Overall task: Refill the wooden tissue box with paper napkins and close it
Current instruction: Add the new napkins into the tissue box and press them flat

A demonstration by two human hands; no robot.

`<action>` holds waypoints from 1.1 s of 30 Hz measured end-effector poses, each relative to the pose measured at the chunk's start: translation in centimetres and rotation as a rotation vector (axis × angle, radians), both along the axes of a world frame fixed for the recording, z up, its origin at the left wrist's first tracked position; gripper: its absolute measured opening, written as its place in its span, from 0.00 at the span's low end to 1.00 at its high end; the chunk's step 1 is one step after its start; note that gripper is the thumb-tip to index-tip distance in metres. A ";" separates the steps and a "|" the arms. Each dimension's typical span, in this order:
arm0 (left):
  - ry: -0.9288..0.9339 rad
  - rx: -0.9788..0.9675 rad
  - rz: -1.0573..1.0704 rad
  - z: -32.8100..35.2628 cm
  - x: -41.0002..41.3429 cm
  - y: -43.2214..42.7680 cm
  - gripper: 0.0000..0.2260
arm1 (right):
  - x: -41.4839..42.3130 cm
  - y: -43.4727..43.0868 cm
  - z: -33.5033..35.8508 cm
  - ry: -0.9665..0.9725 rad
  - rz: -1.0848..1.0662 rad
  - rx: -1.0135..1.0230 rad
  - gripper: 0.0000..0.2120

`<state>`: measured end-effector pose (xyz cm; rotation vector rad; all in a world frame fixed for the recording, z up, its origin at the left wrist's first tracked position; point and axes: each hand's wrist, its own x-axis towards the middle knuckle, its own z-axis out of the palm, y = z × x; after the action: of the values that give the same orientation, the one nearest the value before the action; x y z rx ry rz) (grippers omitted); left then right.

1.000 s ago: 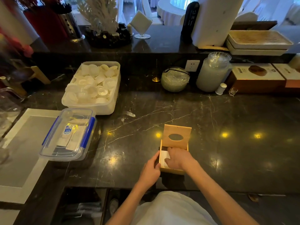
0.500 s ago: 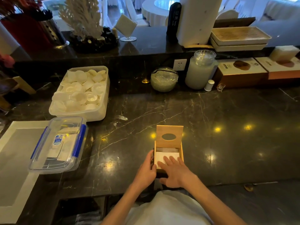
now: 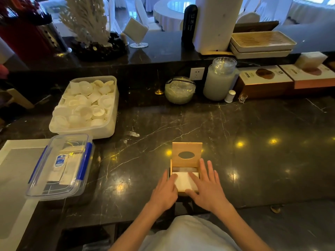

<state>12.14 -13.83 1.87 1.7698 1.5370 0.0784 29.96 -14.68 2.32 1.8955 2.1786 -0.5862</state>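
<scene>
- A dark marbled surface (image 3: 235,134) is seen across most of the view, with a raised ledge behind it.
- A white tub (image 3: 108,127) is set at the far left of the surface and is heaped with small white dishes (image 3: 85,105).
- A clear plastic container (image 3: 59,165) with a blue-clipped lid is placed just in front of the tub; white packets and a blue label are made out through the lid, but what they are cannot be told.
- A frosted jar (image 3: 219,82) and a round glass bowl (image 3: 179,89) are stood against the back wall; their contents cannot be told.
- The wooden tissue box (image 3: 183,193) is placed near the front edge of the surface, with its lid (image 3: 186,148) raised upright at the far side, an oval slot cut in it.
- A stack of white napkins (image 3: 184,182) is seen lying inside the open box, filling its near part, with a darker strip left at the far end.
- The right hand (image 3: 208,189) is laid flat over the right side of the box, fingers (image 3: 194,178) spread apart and resting on the napkins, nothing being gripped.
- The left hand (image 3: 165,192) is held against the left side of the box, its fingers (image 3: 173,178) loosely together, the tips reaching over the rim to the edge of the napkins.
</scene>
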 end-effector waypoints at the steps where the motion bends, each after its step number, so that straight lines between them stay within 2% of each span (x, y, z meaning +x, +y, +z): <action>1: 0.011 -0.027 -0.006 -0.1 0.0 0.7 0.19 | 0.3 0.5 0.2 0.011 -0.039 -0.024 0.34; 8: 0.221 -0.302 -0.171 -0.3 1.2 6.5 0.25 | 0.5 6.5 0.2 -0.083 -0.113 -0.326 0.28; 12: 0.266 -0.405 -0.157 0.6 1.7 7.9 0.24 | -0.2 8.0 -0.4 -0.110 -0.126 -0.428 0.28; 18: 0.242 -0.429 -0.092 0.1 1.7 7.9 0.23 | 0.0 7.8 -0.3 -0.045 -0.150 -0.436 0.37; 23: 0.250 -0.473 -0.076 0.3 1.8 8.0 0.24 | 0.0 7.4 -0.6 0.006 -0.175 -0.413 0.36; 33: 0.233 -0.402 -0.079 0.1 1.7 7.6 0.21 | 0.0 7.4 -1.1 0.035 -0.177 -0.382 0.35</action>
<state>13.85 -6.27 2.00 1.5507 1.5130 -0.4604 29.94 -7.30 1.23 1.8830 1.7672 -0.9935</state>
